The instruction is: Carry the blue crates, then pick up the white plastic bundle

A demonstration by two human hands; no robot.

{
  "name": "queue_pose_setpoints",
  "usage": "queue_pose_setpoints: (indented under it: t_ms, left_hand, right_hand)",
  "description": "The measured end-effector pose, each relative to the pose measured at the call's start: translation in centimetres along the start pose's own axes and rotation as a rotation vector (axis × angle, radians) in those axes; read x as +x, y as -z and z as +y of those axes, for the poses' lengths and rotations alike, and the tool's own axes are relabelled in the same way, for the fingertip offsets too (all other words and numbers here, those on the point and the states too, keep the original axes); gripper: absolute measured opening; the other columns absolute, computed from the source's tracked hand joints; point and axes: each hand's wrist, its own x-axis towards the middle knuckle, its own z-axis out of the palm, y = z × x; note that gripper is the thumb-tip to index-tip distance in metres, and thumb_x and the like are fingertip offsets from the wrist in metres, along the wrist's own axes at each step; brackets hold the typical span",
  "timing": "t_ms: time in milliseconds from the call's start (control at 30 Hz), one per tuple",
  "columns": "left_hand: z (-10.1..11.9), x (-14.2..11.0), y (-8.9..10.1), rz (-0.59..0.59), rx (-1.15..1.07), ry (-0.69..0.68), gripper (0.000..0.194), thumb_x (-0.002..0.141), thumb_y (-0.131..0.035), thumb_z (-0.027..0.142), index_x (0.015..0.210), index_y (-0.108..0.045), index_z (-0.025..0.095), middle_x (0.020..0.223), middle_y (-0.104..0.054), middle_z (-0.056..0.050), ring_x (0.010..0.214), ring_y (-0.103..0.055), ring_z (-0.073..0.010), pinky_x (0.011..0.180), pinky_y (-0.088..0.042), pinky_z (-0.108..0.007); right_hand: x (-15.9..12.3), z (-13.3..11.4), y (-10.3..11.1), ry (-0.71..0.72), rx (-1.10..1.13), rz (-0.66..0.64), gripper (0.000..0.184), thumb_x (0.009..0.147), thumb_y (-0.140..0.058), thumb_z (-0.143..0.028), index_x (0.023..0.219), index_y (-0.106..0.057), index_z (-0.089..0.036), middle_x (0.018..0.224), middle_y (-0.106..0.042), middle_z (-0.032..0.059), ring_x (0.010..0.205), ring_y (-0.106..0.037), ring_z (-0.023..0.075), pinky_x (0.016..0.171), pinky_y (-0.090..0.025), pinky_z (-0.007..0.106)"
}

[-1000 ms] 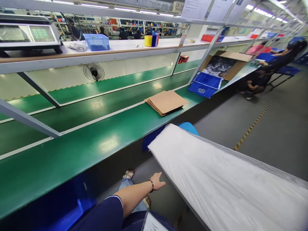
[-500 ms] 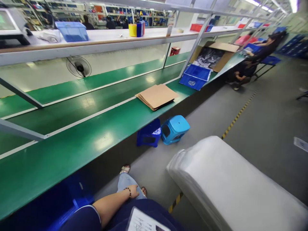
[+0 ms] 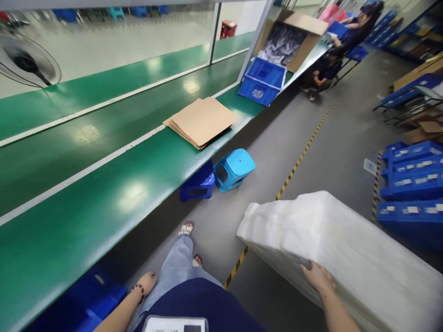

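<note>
My left hand (image 3: pixel 148 282), with a beaded bracelet at the wrist, hangs beside my jeans, below the green bench's edge. Its fingers are loose and partly turned from view; nothing shows in them. On the right, my right hand (image 3: pixel 319 276) grips the near edge of a large bundle (image 3: pixel 349 244), white and wrapped in what looks like soft foam or plastic sheet. The thumb lies on the bundle's side, while the other fingers are partly hidden against the wrapping. The bundle is tilted and runs out of view at the lower right.
On the long green bench (image 3: pixel 114 184) lie flat cardboard sheets (image 3: pixel 204 121), a blue bin (image 3: pixel 263 80) and an open carton (image 3: pixel 304 50). Two stools, dark blue (image 3: pixel 199 184) and light blue (image 3: pixel 238 166), stand by its edge. Blue crates (image 3: pixel 415 180) line the right; a person (image 3: pixel 323 71) crouches ahead.
The view has swung right and down, bringing the blue crates into sight. My right hand has come into view on the bundle. My left hand has moved left, away from my thigh.
</note>
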Motion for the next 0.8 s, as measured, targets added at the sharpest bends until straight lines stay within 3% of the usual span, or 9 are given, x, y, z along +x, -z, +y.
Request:
queue_pose_setpoints:
  t_ms: [167, 333, 467, 667, 800]
  left_hand:
    - [-0.1, 2.5, 3.5, -0.042, -0.029, 0.057, 0.04, 0.076, -0.034, 0.026, 0.105, -0.052, 0.005, 0.108, -0.058, -0.014, 0.103, -0.051, -0.0227, 0.088, -0.037, -0.027]
    - [3.8, 5.5, 6.9, -0.072, -0.081, 0.012, 0.037, 0.079, -0.034, 0.024, 0.108, -0.049, 0.006, 0.112, -0.055, -0.013, 0.103, -0.051, -0.0172, 0.088, -0.036, -0.024]
    - [7.4, 7.2, 8.7, -0.084, -0.104, -0.042, 0.034, 0.083, -0.037, 0.029, 0.107, -0.049, 0.009, 0.109, -0.056, -0.011, 0.099, -0.052, -0.016, 0.089, -0.036, -0.033]
    - [13.2, 8.0, 9.3, -0.088, -0.049, -0.144, 0.035, 0.082, -0.041, 0.037, 0.102, -0.051, 0.011, 0.1, -0.058, -0.008, 0.092, -0.054, -0.0166, 0.084, -0.039, -0.038]
    - [20.7, 7.9, 7.7, -0.069, 0.029, -0.295, 0.034, 0.08, -0.043, 0.037, 0.1, -0.052, 0.011, 0.094, -0.059, -0.008, 0.087, -0.055, -0.0162, 0.081, -0.041, -0.038]
  right_hand:
    - [1.3, -1.1, 0.5, 0.0, -0.005, -0.2, 0.052, 0.077, -0.037, -0.04, 0.115, -0.048, -0.006, 0.108, -0.053, 0.0174, 0.101, -0.049, 0.0285, 0.082, -0.04, 0.037]
    - [1.0, -2.8, 0.8, 0.012, 0.026, -0.283, 0.046, 0.077, -0.038, -0.035, 0.104, -0.054, -0.002, 0.103, -0.055, 0.0177, 0.098, -0.052, 0.0252, 0.083, -0.039, 0.03]
    - [0.1, -2.4, 0.7, -0.011, 0.076, -0.318, 0.04, 0.076, -0.037, -0.036, 0.095, -0.059, -0.008, 0.096, -0.059, 0.0138, 0.091, -0.055, 0.0239, 0.078, -0.042, 0.029]
    - [-1.5, 2.0, -0.2, -0.059, 0.17, -0.315, 0.032, 0.071, -0.039, -0.036, 0.081, -0.062, -0.015, 0.09, -0.062, 0.0087, 0.089, -0.056, 0.0218, 0.077, -0.042, 0.027]
    - [-2.3, 8.4, -0.9, -0.188, 0.204, -0.196, 0.035, 0.066, -0.035, -0.041, 0.077, -0.06, -0.018, 0.087, -0.061, 0.0115, 0.083, -0.057, 0.0261, 0.074, -0.044, 0.032]
